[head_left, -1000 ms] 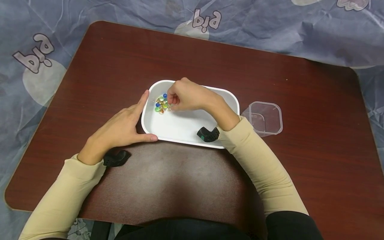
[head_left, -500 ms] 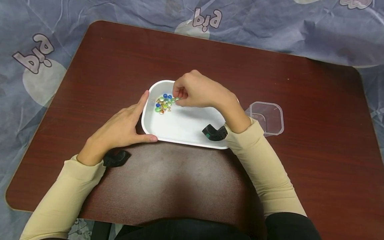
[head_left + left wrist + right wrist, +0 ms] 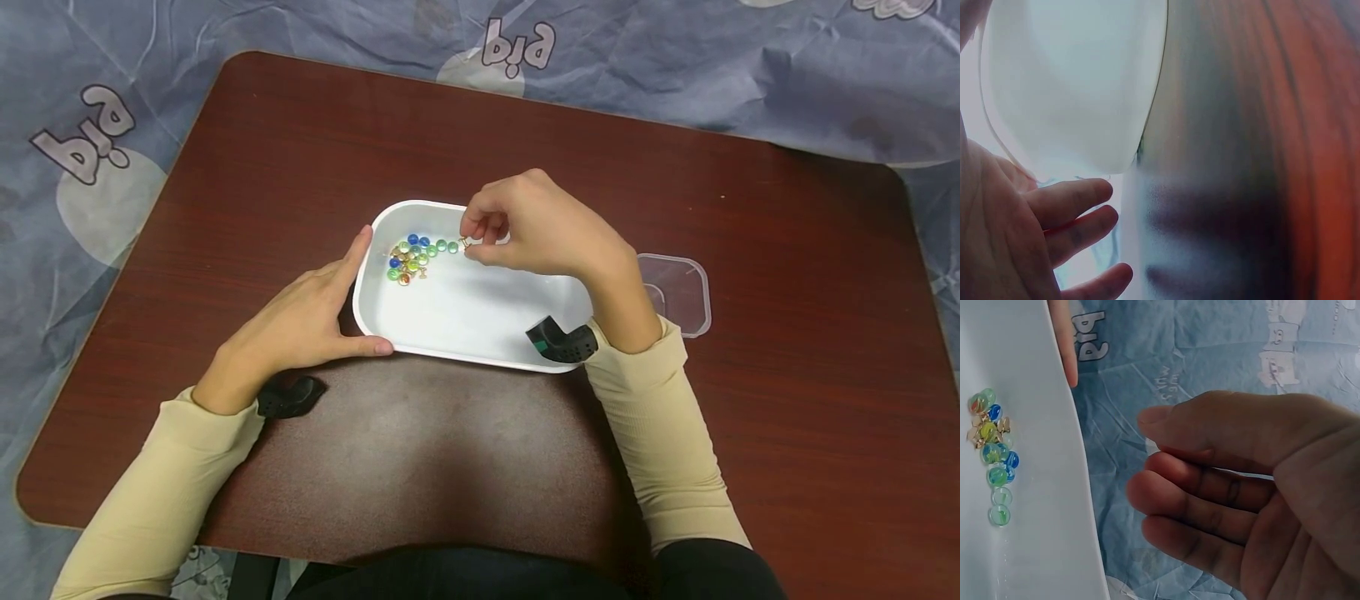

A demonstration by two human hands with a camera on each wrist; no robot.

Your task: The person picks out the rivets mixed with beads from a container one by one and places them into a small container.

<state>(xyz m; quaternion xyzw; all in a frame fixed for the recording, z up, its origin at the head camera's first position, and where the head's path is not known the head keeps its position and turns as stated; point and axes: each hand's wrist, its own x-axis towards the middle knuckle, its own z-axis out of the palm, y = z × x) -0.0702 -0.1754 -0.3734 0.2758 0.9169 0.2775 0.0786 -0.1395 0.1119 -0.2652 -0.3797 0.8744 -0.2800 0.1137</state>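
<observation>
A white tray (image 3: 472, 325) holds a cluster of glass marbles (image 3: 413, 265), blue, green, yellow and orange, at its left end. Small gold pieces (image 3: 423, 272) lie among them. Two green marbles (image 3: 447, 247) trail rightward from the cluster. My right hand (image 3: 547, 221) is over the tray's far side and pinches a small gold spool-shaped piece (image 3: 465, 242) between thumb and fingertips. In the right wrist view that piece is hidden by the fingers (image 3: 1160, 490). My left hand (image 3: 300, 321) spreads along the tray's left end, forefinger and thumb at the rim.
A clear plastic container (image 3: 678, 292) stands right of the tray, partly hidden behind my right wrist. Both rest on a dark reddish-brown table (image 3: 810, 375). Blue printed cloth (image 3: 337, 42) surrounds the table's far edge.
My right hand has moved rightward from the marble cluster, with the gold piece now showing at its fingertips. More marbles have come into sight behind it. The left hand has stayed put.
</observation>
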